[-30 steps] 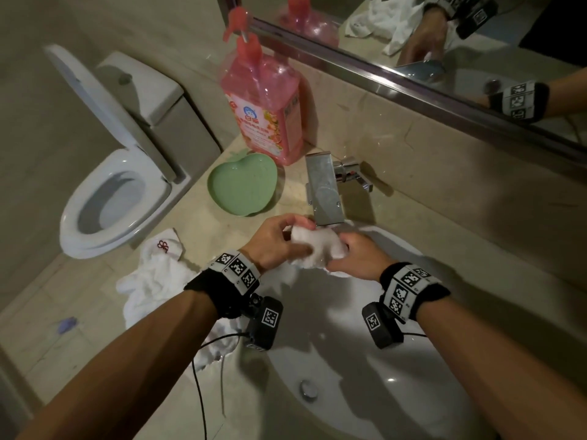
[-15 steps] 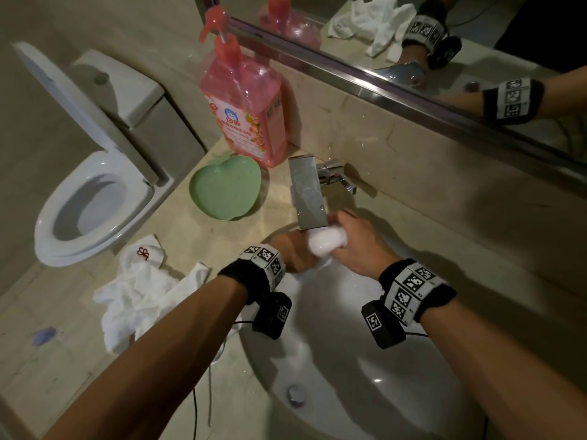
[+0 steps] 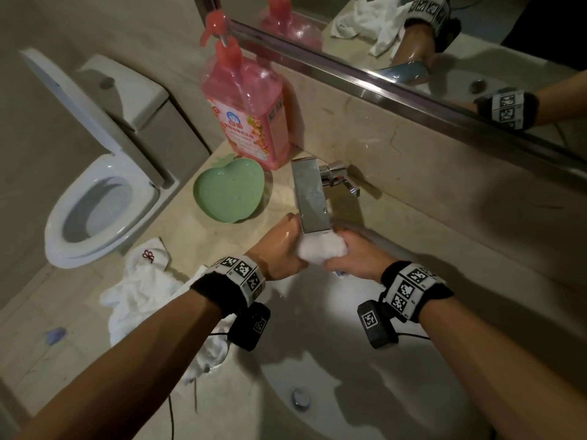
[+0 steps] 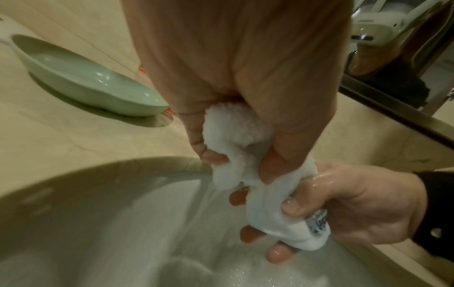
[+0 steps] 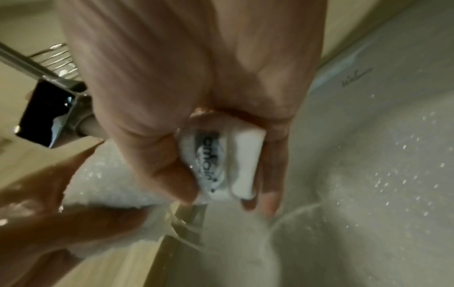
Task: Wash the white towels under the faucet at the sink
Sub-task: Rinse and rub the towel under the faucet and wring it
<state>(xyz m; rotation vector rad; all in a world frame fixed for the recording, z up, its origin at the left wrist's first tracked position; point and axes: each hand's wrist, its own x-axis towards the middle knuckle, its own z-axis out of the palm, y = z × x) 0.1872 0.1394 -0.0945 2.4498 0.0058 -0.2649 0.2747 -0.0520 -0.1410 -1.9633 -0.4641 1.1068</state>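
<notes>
A wet white towel (image 3: 321, 248) is bunched into a roll right under the square chrome faucet (image 3: 309, 195), over the white sink (image 3: 349, 376). My left hand (image 3: 281, 249) grips its left end, the terry cloth (image 4: 233, 132) squeezed in the curled fingers. My right hand (image 3: 355, 258) grips the other end, where a printed label (image 5: 209, 161) shows between thumb and fingers. Water streams off the towel (image 4: 275, 213) into the basin. More white towels (image 3: 143, 290) lie crumpled on the counter to the left of the sink.
A green heart-shaped dish (image 3: 228, 192) and a pink pump bottle (image 3: 247, 115) stand on the counter left of the faucet. The mirror (image 3: 444, 42) runs along the back wall. An open toilet (image 3: 95, 201) is at far left. The drain (image 3: 300, 398) sits low in the basin.
Both hands moved with the towel up close under the faucet spout and twisted it into a tighter roll. The head view shifted slightly.
</notes>
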